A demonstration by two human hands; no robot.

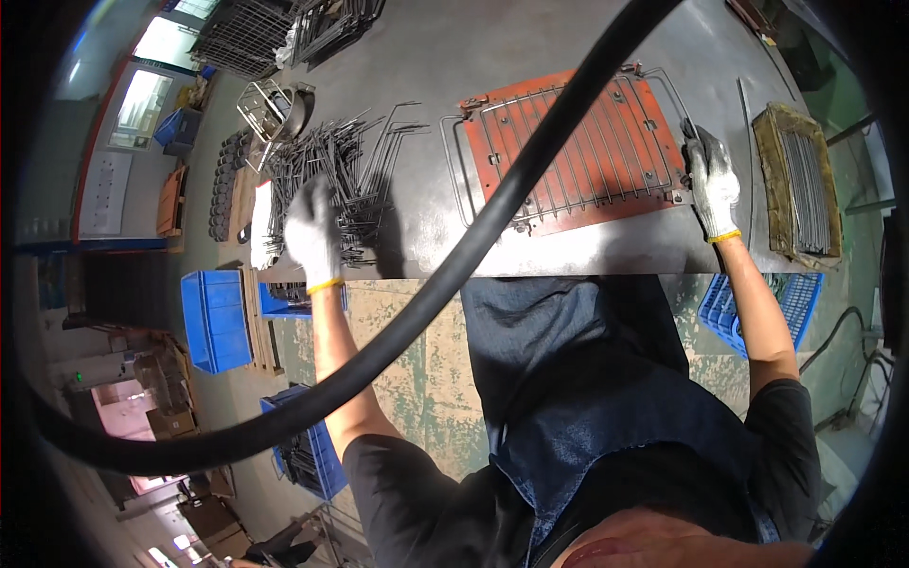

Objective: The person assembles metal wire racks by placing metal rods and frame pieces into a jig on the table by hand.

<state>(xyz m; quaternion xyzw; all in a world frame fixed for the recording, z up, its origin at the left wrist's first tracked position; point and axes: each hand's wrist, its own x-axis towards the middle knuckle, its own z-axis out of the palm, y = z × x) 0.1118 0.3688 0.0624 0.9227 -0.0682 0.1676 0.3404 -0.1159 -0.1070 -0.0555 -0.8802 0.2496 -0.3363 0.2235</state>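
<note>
A red fixture plate lies on the metal table with a rack of parallel metal wires across it. One bent rod stands out along the plate's left side. Another bent rod runs from its upper right corner into my right hand, which wears a grey-white glove. That hand is closed around the rod beside the plate's right edge. My gloved left hand is over the near left part of a heap of bent metal rods; its fingertips are dark and hard to make out against the rods.
A thick black hose crosses the view in front of the table. At the right stands a worn bin of straight rods. Blue crates sit below at the left, and a blue basket is under the right arm. Round dark parts lie farther left.
</note>
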